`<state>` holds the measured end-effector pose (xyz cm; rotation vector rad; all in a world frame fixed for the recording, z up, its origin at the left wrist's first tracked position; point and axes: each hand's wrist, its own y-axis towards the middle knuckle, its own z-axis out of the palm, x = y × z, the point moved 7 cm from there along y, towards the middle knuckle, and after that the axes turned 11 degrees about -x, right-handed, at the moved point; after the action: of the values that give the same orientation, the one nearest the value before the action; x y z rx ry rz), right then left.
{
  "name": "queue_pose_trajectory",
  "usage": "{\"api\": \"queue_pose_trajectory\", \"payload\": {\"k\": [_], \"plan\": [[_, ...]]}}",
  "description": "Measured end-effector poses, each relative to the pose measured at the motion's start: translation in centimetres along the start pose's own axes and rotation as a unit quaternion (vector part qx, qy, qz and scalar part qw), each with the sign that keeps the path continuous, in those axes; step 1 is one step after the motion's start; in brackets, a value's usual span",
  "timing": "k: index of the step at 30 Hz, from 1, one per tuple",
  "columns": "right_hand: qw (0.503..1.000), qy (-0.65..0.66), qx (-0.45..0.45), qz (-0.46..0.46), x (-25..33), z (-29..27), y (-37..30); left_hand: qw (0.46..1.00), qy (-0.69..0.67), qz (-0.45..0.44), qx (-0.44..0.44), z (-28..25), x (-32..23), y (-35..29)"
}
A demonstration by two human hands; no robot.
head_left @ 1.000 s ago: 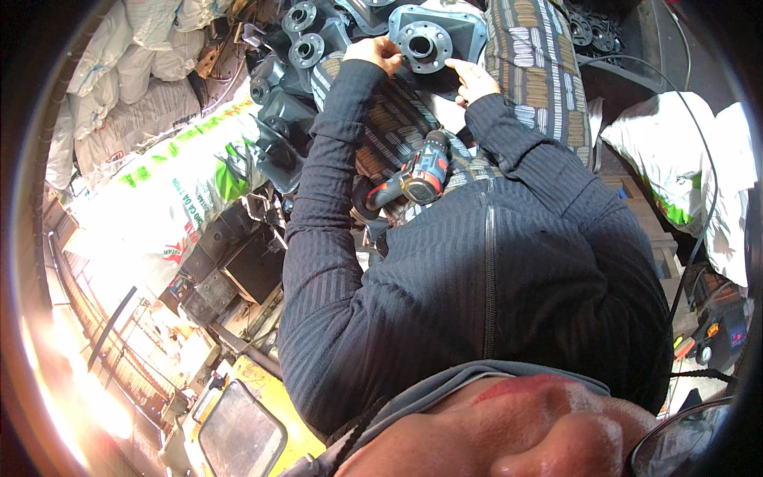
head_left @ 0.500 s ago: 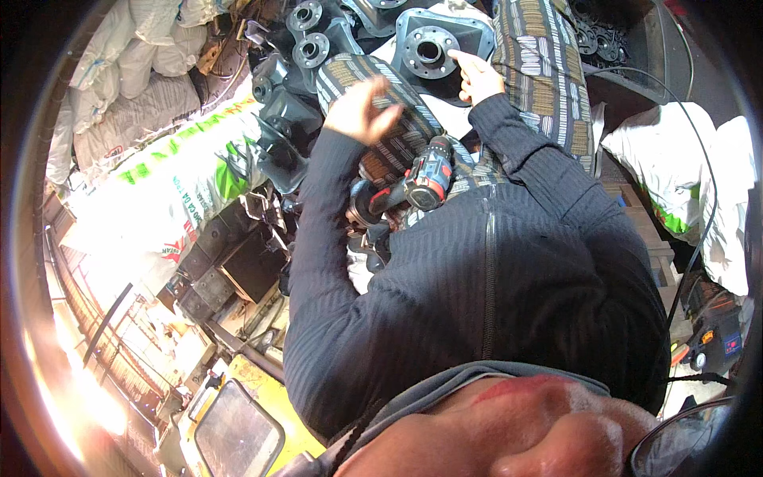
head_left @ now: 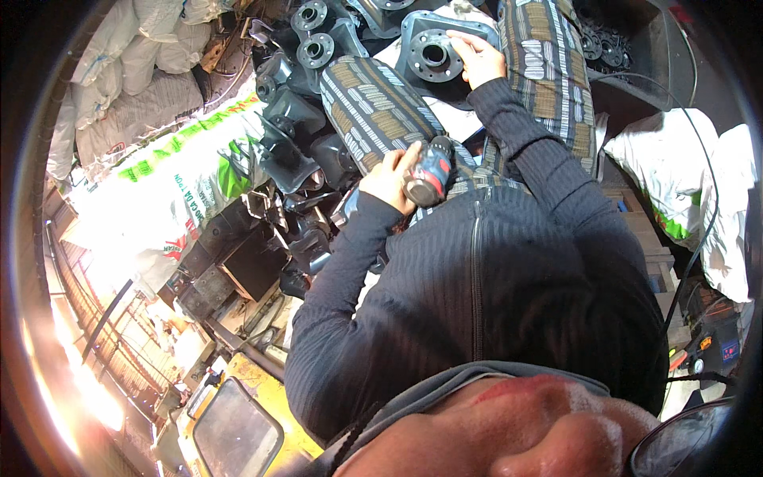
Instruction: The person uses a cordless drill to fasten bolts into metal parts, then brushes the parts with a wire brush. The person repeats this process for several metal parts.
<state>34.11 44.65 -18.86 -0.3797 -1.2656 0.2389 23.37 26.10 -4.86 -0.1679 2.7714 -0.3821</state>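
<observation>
My left hand (head_left: 388,180) is closed around the handle of a cordless drill (head_left: 430,176), dark with red and blue-grey parts. The drill lies by my lap, its chuck toward the far side. Between my knees sits a dark metal housing with a round flange (head_left: 435,56), which has a central bore and several holes around it. My right hand (head_left: 482,60) is at the flange's right edge, thumb and fingers pinched together near a hole. Whatever is between those fingertips is too small to make out. Patterned trousers (head_left: 381,107) cover my legs on either side.
More flanged metal housings (head_left: 315,49) are heaped at the far left and beside my left leg. White sacks (head_left: 183,187) lie to the left, others (head_left: 664,159) to the right. A dark bin (head_left: 612,48) holds small metal parts. A cable (head_left: 710,183) hangs along the right.
My left hand has come down from above my left leg and taken hold of the drill, which has turned slightly. My right hand has moved slightly up along the flange's edge.
</observation>
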Motion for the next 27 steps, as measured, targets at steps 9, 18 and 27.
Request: {"api": "queue_pose_trajectory", "payload": {"k": [9,18,27], "plan": [[0.97,-0.236,0.047,-0.046,-0.4,0.1,-0.5,0.99,-0.075,-0.015,-0.121,-7.8,4.4,4.1],[0.977,-0.205,0.02,-0.057,-1.8,0.0,-0.1,0.992,-0.105,-0.042,-0.056,-7.4,3.6,7.5],[0.977,-0.206,0.026,-0.039,-1.4,0.1,-0.2,0.993,-0.081,0.055,-0.066,-7.6,2.6,8.8]]}}
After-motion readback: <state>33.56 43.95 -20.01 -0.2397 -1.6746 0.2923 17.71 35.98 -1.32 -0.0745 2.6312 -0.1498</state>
